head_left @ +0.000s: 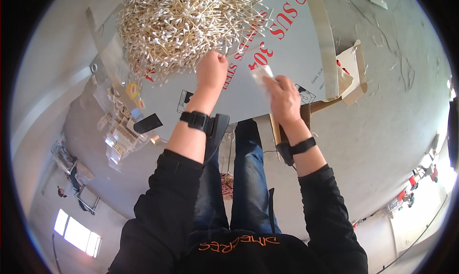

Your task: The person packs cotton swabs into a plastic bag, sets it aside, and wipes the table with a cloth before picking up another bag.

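Observation:
A large heap of cotton swabs with white tips and pale sticks covers the far left of the metal-topped table. At the heap's near right edge is my left hand, its fingers curled closed; whatever they hold is hidden. My right hand grips a small whitish, translucent packet between thumb and fingers, over the table to the right of the heap. The packet is slightly blurred, and its contents cannot be made out. Both wrists wear black straps with small devices.
An open cardboard box stands against the table's right edge. Beyond the left edge lie stacks of small clear packages, and a dark flat object sits at the near left edge. Loose strings lie on the floor at right.

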Available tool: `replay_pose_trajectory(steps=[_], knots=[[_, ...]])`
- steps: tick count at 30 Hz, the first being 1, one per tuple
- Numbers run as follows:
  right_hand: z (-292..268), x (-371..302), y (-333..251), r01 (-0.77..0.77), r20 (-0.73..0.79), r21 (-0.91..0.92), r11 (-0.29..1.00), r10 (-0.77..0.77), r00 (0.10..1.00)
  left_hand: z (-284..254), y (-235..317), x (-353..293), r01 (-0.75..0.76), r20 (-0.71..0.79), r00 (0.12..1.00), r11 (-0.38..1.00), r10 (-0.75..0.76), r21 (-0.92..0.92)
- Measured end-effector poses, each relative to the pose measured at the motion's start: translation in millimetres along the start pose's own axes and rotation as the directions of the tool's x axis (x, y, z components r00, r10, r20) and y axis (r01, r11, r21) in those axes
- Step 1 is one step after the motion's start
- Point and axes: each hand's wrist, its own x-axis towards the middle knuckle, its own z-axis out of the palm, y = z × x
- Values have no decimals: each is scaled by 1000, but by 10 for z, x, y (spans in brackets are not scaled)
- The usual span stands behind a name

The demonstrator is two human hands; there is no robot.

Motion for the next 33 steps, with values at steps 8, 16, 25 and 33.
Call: replay_pose_trajectory(steps=[8,16,25,33], knots=[[-100,167,635,198,91,-207,958,-183,979,-103,-152,-778,110,184,982,935,-49,-337],[-357,1362,1361,-160,-274,-391,906,51,960,726,129,-1751,-129,351,905,942,240,-309],[-728,1181,1528,-312,-321,-307,899,211,923,1321,463,-2065,-156,617,754,974,224,-162],[-266,1471,855,-203,-227,-167,965,163,960,365,-258,-966,469,493,832,799,-256,-376]])
